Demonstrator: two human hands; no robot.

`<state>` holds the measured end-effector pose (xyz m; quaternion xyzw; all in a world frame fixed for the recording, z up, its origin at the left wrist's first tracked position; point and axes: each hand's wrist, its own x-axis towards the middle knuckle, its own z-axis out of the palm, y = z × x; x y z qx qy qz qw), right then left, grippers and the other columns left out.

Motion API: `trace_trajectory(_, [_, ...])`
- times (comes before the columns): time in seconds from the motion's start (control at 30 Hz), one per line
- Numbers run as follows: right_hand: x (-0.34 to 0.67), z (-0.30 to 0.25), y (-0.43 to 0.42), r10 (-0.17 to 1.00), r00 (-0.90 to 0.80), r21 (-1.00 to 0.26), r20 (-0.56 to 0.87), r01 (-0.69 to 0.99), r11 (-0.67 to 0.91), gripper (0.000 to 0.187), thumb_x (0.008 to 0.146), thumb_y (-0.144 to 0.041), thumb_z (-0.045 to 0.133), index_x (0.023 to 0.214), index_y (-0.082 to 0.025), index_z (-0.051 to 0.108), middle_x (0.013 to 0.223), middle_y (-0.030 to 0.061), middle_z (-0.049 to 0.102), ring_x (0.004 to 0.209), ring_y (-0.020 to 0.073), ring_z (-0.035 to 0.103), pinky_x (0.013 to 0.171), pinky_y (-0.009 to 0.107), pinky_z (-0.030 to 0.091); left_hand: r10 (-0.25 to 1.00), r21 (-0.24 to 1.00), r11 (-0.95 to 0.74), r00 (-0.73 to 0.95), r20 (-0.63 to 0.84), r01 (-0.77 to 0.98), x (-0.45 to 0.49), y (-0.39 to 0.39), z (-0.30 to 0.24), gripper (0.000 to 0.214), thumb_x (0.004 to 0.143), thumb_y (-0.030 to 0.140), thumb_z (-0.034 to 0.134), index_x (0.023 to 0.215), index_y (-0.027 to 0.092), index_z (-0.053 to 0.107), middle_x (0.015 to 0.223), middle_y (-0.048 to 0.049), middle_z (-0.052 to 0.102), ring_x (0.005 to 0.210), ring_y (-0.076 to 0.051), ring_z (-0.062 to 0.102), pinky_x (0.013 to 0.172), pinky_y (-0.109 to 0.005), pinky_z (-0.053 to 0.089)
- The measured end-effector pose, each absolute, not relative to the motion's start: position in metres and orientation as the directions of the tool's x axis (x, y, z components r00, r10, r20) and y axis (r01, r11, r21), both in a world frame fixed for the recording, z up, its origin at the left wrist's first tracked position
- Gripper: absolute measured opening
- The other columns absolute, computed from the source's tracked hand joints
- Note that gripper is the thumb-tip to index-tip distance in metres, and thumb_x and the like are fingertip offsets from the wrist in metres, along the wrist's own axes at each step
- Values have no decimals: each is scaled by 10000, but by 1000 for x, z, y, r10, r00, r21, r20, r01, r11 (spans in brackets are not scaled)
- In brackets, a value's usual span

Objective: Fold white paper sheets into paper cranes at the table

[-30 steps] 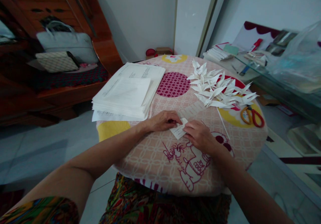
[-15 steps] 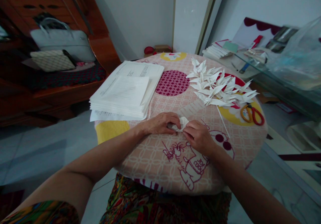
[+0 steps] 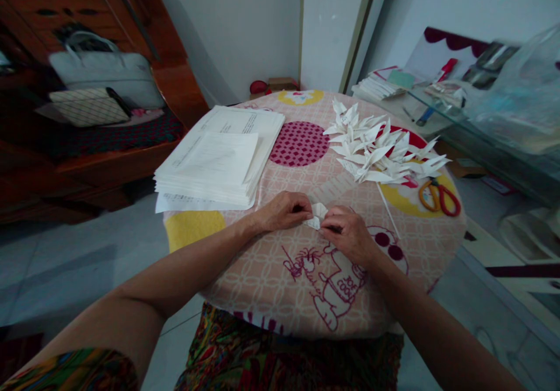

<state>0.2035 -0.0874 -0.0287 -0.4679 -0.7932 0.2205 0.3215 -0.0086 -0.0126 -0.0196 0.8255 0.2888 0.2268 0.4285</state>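
A small piece of white folded paper [image 3: 317, 215] lies on the round table's patterned cloth [image 3: 271, 274], just in front of me. My left hand [image 3: 282, 211] pinches its left side with curled fingers. My right hand [image 3: 347, 232] presses and grips its right side, fingers bent over it. Most of the paper is hidden between the two hands. Beyond the hands, a pile of several white folded paper shapes [image 3: 382, 154] lies on the right half of the table.
A thick stack of white sheets [image 3: 219, 160] sits at the table's left. Orange-handled scissors [image 3: 438, 195] lie at the right edge. A glass-topped shelf with books and a plastic bag [image 3: 503, 111] stands right; a wooden bench with bags [image 3: 100, 87] left.
The paper piece lay flatter and more exposed between the hands a second ago; now it is bunched smaller and both hands have closed in over it. The view shifted slightly.
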Motion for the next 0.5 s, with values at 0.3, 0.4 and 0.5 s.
trace_trajectory(0.3, [199, -30, -84, 916, -268, -666, 300, 629, 402, 210, 818, -154, 599, 611, -190, 600, 651, 4, 586, 661, 154, 526, 663, 295, 384, 666, 811, -499, 734, 133, 305, -7, -16, -20, 143, 846, 279, 607, 793, 162, 670, 711, -12, 617, 657, -129, 520, 642, -243, 376])
trace_trajectory(0.4, [198, -28, -84, 922, -279, -643, 269, 661, 387, 255, 822, -155, 564, 570, -193, 549, 623, 4, 557, 645, 155, 510, 652, 298, 368, 667, 805, -501, 734, 126, 317, -6, -18, -19, 148, 844, 276, 600, 772, 161, 658, 694, -6, 599, 647, -127, 502, 629, -243, 361])
trace_trajectory(0.5, [196, -30, -84, 925, -273, -622, 265, 685, 380, 269, 814, -155, 562, 551, -195, 528, 614, 12, 545, 642, 162, 502, 654, 308, 362, 670, 793, -513, 731, 130, 328, -5, -19, -19, 163, 850, 270, 584, 748, 157, 644, 687, -7, 590, 649, -129, 501, 628, -248, 353])
